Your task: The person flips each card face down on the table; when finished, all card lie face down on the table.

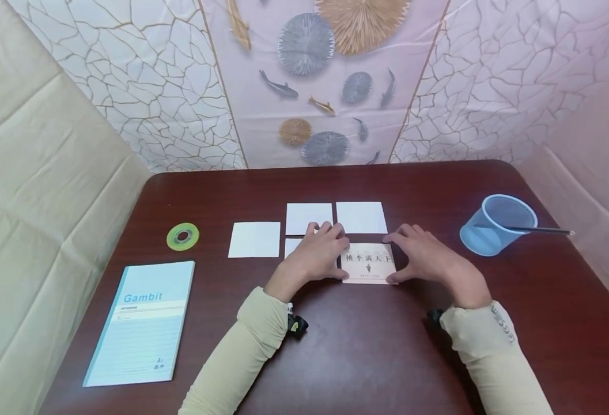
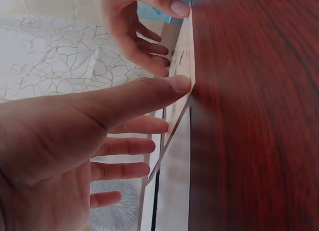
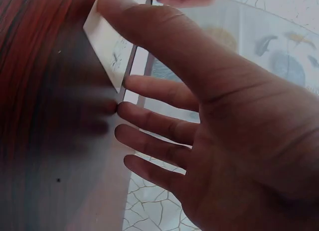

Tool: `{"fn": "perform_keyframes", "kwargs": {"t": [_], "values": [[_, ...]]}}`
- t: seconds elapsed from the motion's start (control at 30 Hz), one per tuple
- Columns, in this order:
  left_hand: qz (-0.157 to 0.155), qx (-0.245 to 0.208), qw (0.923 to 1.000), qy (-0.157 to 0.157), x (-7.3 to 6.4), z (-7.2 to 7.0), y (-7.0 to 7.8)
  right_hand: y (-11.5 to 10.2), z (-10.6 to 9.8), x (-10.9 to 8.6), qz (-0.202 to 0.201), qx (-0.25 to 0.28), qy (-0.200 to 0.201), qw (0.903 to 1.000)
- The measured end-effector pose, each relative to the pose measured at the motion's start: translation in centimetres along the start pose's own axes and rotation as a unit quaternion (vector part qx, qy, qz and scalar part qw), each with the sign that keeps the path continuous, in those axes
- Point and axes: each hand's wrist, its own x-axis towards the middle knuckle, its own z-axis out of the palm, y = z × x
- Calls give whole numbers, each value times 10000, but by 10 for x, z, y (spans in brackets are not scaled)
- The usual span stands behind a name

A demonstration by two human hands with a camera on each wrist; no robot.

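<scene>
A cream printed card with a row of large dark Chinese characters lies low over the table between the hands. My left hand holds its left side, thumb at the near corner and index finger towards the far one. On the opposite side my right hand holds it the same way, its other fingers extended past the edge. Beyond the card are blank white cards: one at the back right, one at the back middle and one farther left. Another white card is partly hidden under my left hand.
A Gambit notebook lies at the left on the dark red table. Behind it sits a green ring-shaped roll. At the right, a blue cup stands with a dark pencil across its mouth.
</scene>
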Motion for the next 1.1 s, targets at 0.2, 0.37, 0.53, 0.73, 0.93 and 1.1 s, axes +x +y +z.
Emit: {"fn": "perform_keyframes", "kwargs": {"t": [0.2, 0.37, 0.53, 0.73, 0.93, 1.1], "values": [[-50, -17, 10000, -10, 2, 2, 0, 3, 1, 1, 29, 318, 3, 9995], [-48, -105, 9999, 88, 3, 1, -1, 1, -3, 1, 100, 408, -21, 9991], [-84, -599, 9981, 128, 2, -1, 1, 2, -4, 1, 140, 461, -53, 9988], [19, -363, 9993, 18, 2, -1, 6, 3, -1, 2, 126, 428, -77, 9990], [-33, -336, 9992, 197, 2, -5, -1, 5, 0, 5, -30, 623, -103, 9980], [-75, -511, 9984, 232, -2, -13, -12, 1, 1, 8, -174, 743, -14, 9971]]}}
